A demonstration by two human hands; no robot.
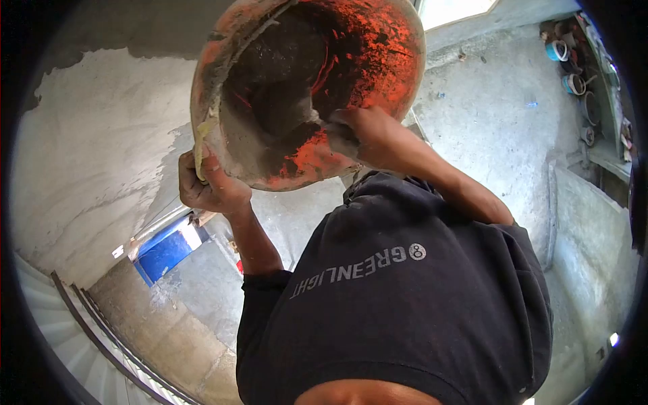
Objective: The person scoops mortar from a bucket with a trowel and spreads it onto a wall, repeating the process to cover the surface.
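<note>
A wide orange-red basin, coated with grey mortar, is tilted so that its inside faces me. On its left rim, my left hand is closed, with its thumb over the edge beside a yellowish strip. Inside the lower right part of the basin is my right hand. Its fingers are curled round something dark that reaches toward the grey mortar; I cannot make out what it is.
Partly plastered wall rises at the left. A blue panel and ridged pale sheeting lie lower left. Small buckets stand near a shelf at the upper right, above the grey floor.
</note>
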